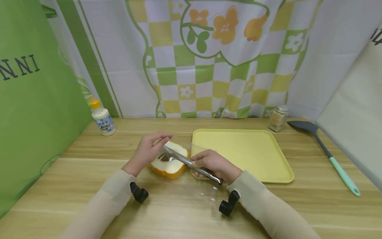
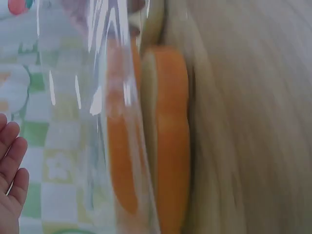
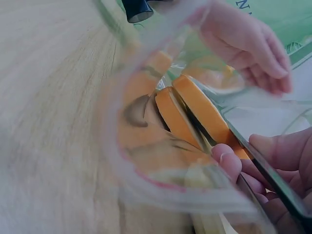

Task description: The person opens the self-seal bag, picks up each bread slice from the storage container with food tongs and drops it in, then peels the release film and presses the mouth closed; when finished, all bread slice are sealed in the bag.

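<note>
Metal tongs [image 1: 182,158] slant across a slice of bread [image 1: 171,175] with a bright orange crust. My right hand [image 1: 216,163] grips their arms partway along, thumb on top. Two thick slices show in the right wrist view, an upper one [image 3: 202,107] against one tong arm [image 3: 273,178] and a lower one [image 3: 178,122] beside it. Clear plastic, seemingly a zip bag [image 3: 114,141], loops around the bread. Beside the tongs' far end, my left hand [image 1: 146,151] has its fingers extended; in its wrist view it stands apart from the bread, holding nothing.
A yellow tray [image 1: 247,152] lies to the right of the bread. Behind it stands a glass jar [image 1: 278,119], with a black spatula with a mint handle [image 1: 343,174] at far right. A white squeeze bottle [image 1: 103,121] with a yellow cap stands at back left.
</note>
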### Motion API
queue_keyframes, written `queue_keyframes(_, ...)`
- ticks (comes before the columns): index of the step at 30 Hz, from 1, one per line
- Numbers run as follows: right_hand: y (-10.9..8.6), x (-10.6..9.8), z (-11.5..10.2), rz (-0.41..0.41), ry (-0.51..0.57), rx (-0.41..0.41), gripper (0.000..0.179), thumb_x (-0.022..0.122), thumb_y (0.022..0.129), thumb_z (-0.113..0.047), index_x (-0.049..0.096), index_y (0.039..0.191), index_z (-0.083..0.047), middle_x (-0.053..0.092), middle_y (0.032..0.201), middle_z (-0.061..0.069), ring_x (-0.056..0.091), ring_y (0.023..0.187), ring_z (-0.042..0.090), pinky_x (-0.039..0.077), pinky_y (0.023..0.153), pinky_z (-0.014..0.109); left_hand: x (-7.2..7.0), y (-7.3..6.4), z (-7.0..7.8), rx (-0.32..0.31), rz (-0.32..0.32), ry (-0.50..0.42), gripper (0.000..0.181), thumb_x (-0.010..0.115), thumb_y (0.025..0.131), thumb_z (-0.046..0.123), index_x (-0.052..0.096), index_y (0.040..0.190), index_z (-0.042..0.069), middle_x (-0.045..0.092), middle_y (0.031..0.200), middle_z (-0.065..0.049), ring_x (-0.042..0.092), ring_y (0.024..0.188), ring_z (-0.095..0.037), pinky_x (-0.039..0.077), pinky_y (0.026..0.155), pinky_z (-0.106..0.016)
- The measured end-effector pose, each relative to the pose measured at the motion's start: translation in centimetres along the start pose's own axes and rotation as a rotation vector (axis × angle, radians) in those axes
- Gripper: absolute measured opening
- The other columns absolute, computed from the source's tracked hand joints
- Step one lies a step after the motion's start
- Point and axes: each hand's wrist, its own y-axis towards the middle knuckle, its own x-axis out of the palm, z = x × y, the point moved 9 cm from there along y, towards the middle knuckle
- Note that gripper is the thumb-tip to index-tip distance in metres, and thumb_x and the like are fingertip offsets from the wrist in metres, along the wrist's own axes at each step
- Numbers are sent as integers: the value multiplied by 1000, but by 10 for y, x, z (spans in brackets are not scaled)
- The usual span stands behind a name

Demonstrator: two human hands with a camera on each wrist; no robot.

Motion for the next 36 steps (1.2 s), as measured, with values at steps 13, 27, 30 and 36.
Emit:
queue_keyframes(13, 2, 0, 0, -15, 25, 11, 39, 51, 90, 0, 46, 126, 13, 57, 79, 13, 57, 56, 13, 49, 51, 19, 8, -5, -36, -128, -183, 45, 27, 60, 91, 16, 64, 115, 6, 60, 122, -11, 58, 110, -28, 48, 89, -45)
queue_keyframes(27, -3, -2, -5, -23, 9, 34, 37, 54, 90, -2, 51, 124, 12, 60, 80, 12, 58, 56, 13, 50, 52, 21, 10, 0, -52, -194, -216, 72, 15, 59, 91, 15, 72, 97, 9, 70, 99, -6, 63, 94, -19, 49, 86, -38)
queue_keyframes(30, -8, -5, -12, -43, -50, 33, 35, 53, 90, -4, 53, 122, 11, 61, 77, 11, 58, 56, 13, 50, 52, 22, 7, -1, -49, -198, -234, 45, 16, 58, 91, 14, 71, 99, 8, 71, 95, -6, 65, 91, -19, 51, 86, -37)
queue_keyframes(36, -17, -16, -26, -77, -177, 41, 39, 51, 93, -7, 48, 127, 11, 61, 94, 19, 59, 60, 13, 51, 54, 23, -1, 1, -44, -185, -221, 96, 17, 58, 92, 15, 71, 99, 8, 71, 93, -5, 65, 90, -19, 50, 85, -39)
